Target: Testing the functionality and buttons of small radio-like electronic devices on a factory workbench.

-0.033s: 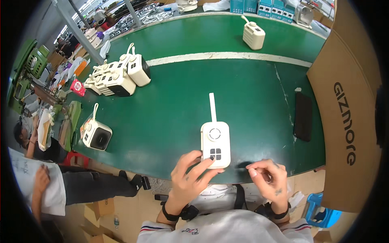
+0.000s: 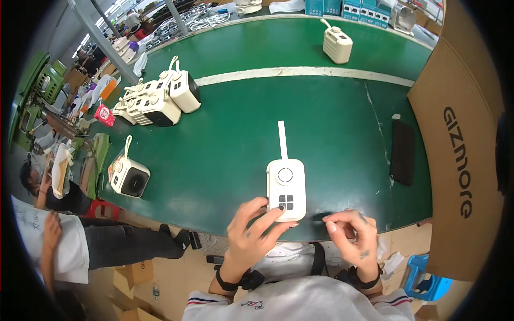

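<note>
- Cream-white rectangular device (image 2: 286,188) lies flat on green table (image 2: 230,134), lower centre of frame, w/ a white strap running straight up from its top edge toward mid-frame.
- Device face: round ring near upper part, dark four-square panel near lower end.
- Left hand (image 2: 251,235) comes in from bottom centre, just left of and below the device; fingers spread and loosely curved, fingertips touching the device's lower left edge and the dark panel. Resting on it, not wrapped around it.
- Right hand (image 2: 350,235) sits lower right of centre, just right of the device, apart from it; fingers curled in, thumb and forefinger pinched together. Can't tell if anything small is between them.
- Both wrists wear dark bands.
- Flat black slab (image 2: 402,152) lies right of centre, near a big brown cardboard box (image 2: 460,144) at frame's right edge.
- Similar cream device w/ dark front (image 2: 129,176) stands mid-left; cluster of the same units (image 2: 155,101) upper left; one more unit (image 2: 337,45) upper centre-right.
- Another person (image 2: 48,241) seated at lower left edge.
</note>
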`<move>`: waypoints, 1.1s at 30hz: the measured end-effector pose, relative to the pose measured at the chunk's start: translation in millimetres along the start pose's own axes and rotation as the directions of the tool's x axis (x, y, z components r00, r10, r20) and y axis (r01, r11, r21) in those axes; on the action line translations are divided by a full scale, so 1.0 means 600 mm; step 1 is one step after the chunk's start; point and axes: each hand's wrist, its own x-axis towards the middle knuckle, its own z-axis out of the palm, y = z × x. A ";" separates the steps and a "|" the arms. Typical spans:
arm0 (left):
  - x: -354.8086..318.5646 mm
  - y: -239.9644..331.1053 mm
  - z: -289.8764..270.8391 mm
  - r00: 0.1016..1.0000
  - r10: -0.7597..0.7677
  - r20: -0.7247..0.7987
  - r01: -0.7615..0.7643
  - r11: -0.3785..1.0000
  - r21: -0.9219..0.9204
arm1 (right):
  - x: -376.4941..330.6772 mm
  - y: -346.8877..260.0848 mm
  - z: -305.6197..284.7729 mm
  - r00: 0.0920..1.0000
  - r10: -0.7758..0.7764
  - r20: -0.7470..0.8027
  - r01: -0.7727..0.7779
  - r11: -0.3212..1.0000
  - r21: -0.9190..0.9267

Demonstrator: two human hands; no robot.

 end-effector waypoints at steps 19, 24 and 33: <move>-0.015 -0.007 0.000 1.000 -0.021 0.012 0.020 1.000 0.003 | 0.022 0.015 0.061 0.918 -0.372 0.138 0.396 0.845 -0.359; -0.016 -0.006 -0.002 1.000 -0.020 0.008 0.020 1.000 0.018 | 0.023 0.012 0.062 0.917 -0.369 0.148 0.398 0.850 -0.345; -0.019 -0.011 0.004 1.000 -0.014 -0.022 0.014 1.000 0.016 | 0.026 0.020 0.065 0.921 -0.365 0.136 0.390 0.870 -0.303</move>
